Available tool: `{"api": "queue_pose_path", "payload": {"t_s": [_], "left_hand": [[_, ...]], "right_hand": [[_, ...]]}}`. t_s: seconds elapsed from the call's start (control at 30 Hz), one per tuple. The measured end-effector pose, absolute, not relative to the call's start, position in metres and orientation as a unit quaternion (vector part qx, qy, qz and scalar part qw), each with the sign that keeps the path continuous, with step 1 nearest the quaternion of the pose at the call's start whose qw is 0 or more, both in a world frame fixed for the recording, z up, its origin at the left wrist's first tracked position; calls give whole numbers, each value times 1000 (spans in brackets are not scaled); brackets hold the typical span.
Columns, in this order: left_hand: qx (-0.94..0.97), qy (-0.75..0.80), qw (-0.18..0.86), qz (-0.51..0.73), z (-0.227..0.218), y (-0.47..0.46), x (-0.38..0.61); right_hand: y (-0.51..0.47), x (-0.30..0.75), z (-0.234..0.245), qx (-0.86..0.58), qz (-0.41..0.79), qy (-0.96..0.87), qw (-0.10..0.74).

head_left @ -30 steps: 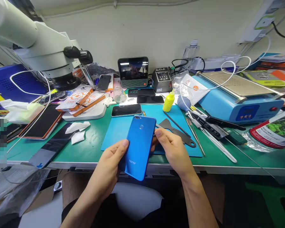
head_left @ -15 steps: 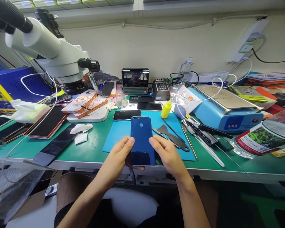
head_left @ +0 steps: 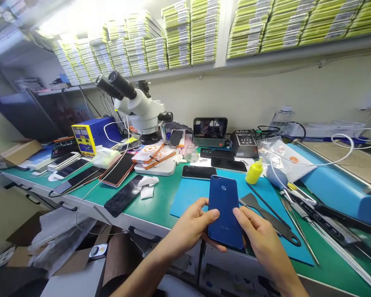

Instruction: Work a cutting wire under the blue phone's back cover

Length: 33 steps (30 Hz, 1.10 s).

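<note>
A glossy blue phone [head_left: 224,210] lies back side up between both my hands, over the near edge of a blue work mat [head_left: 188,194]. My left hand [head_left: 190,229] grips its left edge, thumb on the back. My right hand [head_left: 259,235] holds the right edge with thumb and fingers curled around it. A dark flat pry tool [head_left: 270,216] rests on the mat just right of the phone.
A white microscope [head_left: 136,105] stands at the back left beside a yellow and blue box [head_left: 86,138]. Several dark phones [head_left: 198,172] and screens [head_left: 123,200] lie on the green bench. A yellow bottle [head_left: 254,172], tweezers and a blue machine [head_left: 334,185] sit right. Stacked boxes fill the shelf above.
The view has swung up and to the left, bringing the shelf and left bench into sight. The phone stays held in both hands, now lower over the mat's near edge.
</note>
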<state>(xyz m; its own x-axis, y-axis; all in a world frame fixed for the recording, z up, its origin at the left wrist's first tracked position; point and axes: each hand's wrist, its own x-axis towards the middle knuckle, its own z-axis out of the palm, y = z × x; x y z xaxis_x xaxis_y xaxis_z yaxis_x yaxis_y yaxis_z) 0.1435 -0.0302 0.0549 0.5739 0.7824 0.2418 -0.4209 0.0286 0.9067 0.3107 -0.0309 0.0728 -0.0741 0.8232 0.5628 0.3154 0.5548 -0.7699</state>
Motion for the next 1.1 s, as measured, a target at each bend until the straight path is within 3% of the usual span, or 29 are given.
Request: {"api": "queue_pose_path", "payload": {"t_s": [0.17,0.37,0.63,0.73,0.9,1.1], "left_hand": [[566,149,683,437,59,-20,144],[659,198,614,387,62,-18,146],[803,400,197,396,104,21,88],[727,541,34,421,123,63,33],[709,623,-85,319,132,121,-35],[742,619,-106,236,124,178,-59]], "right_hand": [[-52,338,57,-466,328,-676,468],[-53,340,58,-479,340,-670,454],[-48,349,56,-484,358,-622,502],[-46,348,54,-478,342,-666,459],[-37,344,45,-533,242,-700,410],[-35,335,42,-557,73,-709,426]]}}
